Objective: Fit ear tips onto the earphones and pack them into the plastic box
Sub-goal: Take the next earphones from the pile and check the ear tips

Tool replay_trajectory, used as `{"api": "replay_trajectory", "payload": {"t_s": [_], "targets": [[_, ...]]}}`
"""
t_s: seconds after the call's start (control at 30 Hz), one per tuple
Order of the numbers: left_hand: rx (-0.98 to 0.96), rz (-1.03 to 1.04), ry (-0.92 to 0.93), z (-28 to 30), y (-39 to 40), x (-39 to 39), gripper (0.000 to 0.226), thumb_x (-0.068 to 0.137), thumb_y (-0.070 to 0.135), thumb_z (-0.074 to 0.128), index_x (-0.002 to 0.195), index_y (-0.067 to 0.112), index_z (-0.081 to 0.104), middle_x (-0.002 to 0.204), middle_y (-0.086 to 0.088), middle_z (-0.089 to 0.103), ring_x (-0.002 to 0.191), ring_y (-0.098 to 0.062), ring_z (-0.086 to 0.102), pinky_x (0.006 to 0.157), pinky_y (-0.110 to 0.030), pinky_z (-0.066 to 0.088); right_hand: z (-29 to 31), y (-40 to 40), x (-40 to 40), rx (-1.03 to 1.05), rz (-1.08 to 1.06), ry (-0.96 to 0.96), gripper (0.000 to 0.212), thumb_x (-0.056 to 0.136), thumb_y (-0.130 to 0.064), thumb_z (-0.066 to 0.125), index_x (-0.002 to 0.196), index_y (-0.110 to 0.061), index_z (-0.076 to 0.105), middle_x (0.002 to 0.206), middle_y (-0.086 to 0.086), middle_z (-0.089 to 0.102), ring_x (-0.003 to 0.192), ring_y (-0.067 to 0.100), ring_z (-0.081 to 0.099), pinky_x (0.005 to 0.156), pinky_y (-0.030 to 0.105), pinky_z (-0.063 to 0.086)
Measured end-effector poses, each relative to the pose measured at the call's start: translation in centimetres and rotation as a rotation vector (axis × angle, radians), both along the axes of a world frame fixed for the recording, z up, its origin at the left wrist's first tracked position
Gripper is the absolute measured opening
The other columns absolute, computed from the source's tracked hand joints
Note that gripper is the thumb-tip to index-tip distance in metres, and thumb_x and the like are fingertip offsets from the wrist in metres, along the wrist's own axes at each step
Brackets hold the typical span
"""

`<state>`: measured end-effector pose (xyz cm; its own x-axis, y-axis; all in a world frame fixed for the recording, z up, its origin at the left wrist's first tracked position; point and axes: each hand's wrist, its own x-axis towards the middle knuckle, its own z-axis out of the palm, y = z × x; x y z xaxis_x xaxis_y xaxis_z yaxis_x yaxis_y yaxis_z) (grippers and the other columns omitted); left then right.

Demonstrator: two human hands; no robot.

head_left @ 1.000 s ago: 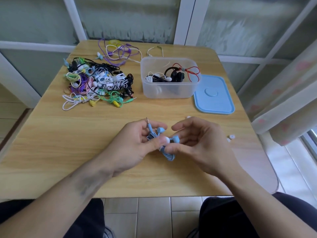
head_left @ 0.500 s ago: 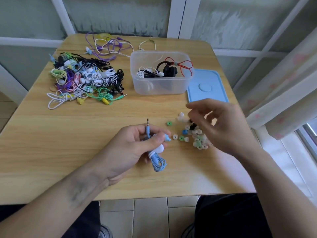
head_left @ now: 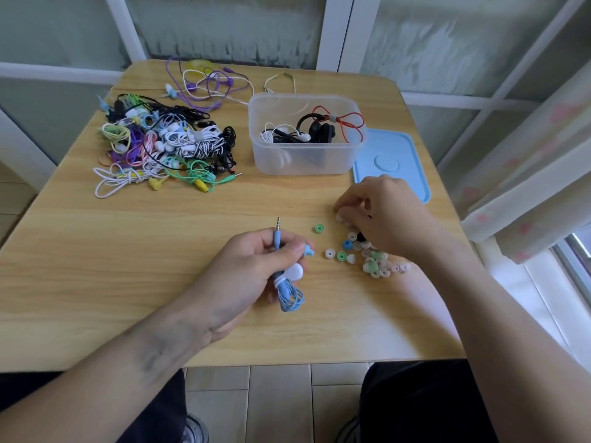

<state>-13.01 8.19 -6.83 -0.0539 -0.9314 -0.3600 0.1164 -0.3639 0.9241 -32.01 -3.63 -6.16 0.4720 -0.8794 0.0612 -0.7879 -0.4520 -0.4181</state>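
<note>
The left hand (head_left: 252, 266) grips a coiled light-blue earphone set (head_left: 287, 282) near the tabletop's (head_left: 96, 282) front edge, jack upward. The right hand (head_left: 383, 215), fingers curled, picks among the scattered silicone ear tips (head_left: 374, 263); what it pinches cannot be told. A careless sweep could roll tips off the right edge. The clear plastic box (head_left: 303, 155) stands farther back.

Bundled blue earphones (head_left: 287, 282) held upright; loose ear tips (head_left: 372, 260) beside; open plastic box (head_left: 303, 158) behind.
</note>
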Motion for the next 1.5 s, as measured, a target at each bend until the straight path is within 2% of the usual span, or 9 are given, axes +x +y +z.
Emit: {"api": "replay_trajectory", "payload": {"t_s": [0.1,0.23,0.33,0.5,0.67,0.9,1.1,1.33,1.5], "targets": [[-0.005,0.016,0.006,0.0,0.0,0.0,0.016,0.092,0.020,0.058,0.092,0.012,0.072,0.072,-0.002,0.060,0.062,-0.016,0.047,0.045,-0.021,0.035,0.1,0.1,-0.3,-0.010,-0.040,-0.045,0.009,0.092,-0.014,0.066,0.092,-0.019,0.073,0.074,-0.016,0.058,0.077,-0.001,0.052,0.064,0.003,0.035],[-0.008,0.037,0.033,-0.2,-0.1,0.0,0.016,0.091,0.020,0.059,0.093,0.011,0.072,0.074,-0.003,0.061,0.060,-0.016,0.048,0.046,-0.022,0.035,0.1,0.5,-0.8,-0.034,-0.076,-0.124,0.013,0.097,-0.017,0.060,0.097,-0.021,0.072,0.085,-0.007,0.064,0.079,0.005,0.053,0.069,0.007,0.040],[-0.061,0.054,0.061,-0.3,0.0,0.0,0.018,0.085,0.026,0.062,0.093,0.013,0.072,0.076,-0.003,0.064,0.061,-0.016,0.050,0.045,-0.022,0.035,0.8,2.0,-1.0,0.031,-0.083,-0.231,0.012,0.097,-0.018,0.061,0.098,-0.025,0.072,0.085,-0.009,0.068,0.075,-0.004,0.057,0.066,0.010,0.044],[-0.214,0.108,0.103,-0.5,0.1,-0.2,0.021,0.079,0.024,0.074,0.095,0.010,0.068,0.080,-0.011,0.071,0.063,-0.023,0.053,0.044,-0.022,0.038,0.9,6.3,-0.2,0.417,0.098,-0.781,0.007,0.087,-0.017,0.071,0.094,-0.015,0.070,0.078,0.002,0.073,0.068,0.010,0.066,0.062,0.020,0.052],[-0.341,0.146,0.091,-0.5,0.2,-0.4,0.017,0.077,0.024,0.072,0.088,0.013,0.068,0.078,-0.008,0.072,0.056,-0.019,0.051,0.045,-0.023,0.041,0.2,7.4,0.0,0.455,0.102,-1.005,0.014,0.079,-0.012,0.073,0.090,-0.004,0.070,0.080,0.011,0.075,0.071,0.023,0.071,0.072,0.034,0.058],[-0.399,0.159,0.044,-0.4,0.2,-0.4,0.008,0.080,0.021,0.069,0.086,0.015,0.069,0.075,-0.006,0.070,0.062,-0.031,0.053,0.045,-0.024,0.041,0.2,7.7,0.3,0.419,0.102,-1.028,0.013,0.076,-0.006,0.074,0.088,-0.001,0.073,0.082,0.011,0.076,0.071,0.023,0.073,0.073,0.032,0.059],[-0.279,0.109,0.111,-0.4,0.3,-0.4,0.017,0.076,0.025,0.070,0.087,0.013,0.066,0.072,-0.011,0.069,0.062,-0.029,0.058,0.045,-0.023,0.040,-0.3,7.6,0.6,0.230,0.125,-0.939,0.007,0.078,-0.018,0.078,0.085,-0.017,0.078,0.086,0.004,0.076,0.082,0.028,0.072,0.076,0.048,0.058],[-0.158,0.066,0.239,-0.1,0.6,-0.5,0.022,0.078,0.021,0.064,0.093,0.006,0.060,0.067,-0.010,0.066,0.055,-0.018,0.059,0.046,-0.023,0.036,-0.4,7.6,0.5,0.312,0.123,-0.947,0.011,0.078,-0.014,0.078,0.088,-0.012,0.076,0.087,0.004,0.077,0.083,0.024,0.075,0.080,0.042,0.060],[-0.195,0.050,0.188,-0.4,0.6,-0.5,0.022,0.076,0.028,0.072,0.088,0.011,0.064,0.067,-0.011,0.067,0.059,-0.022,0.062,0.045,-0.022,0.039,-0.6,7.7,0.4,0.376,0.136,-0.960,0.012,0.078,-0.016,0.077,0.089,-0.012,0.078,0.088,0.009,0.076,0.083,0.030,0.074,0.082,0.053,0.059]]}}
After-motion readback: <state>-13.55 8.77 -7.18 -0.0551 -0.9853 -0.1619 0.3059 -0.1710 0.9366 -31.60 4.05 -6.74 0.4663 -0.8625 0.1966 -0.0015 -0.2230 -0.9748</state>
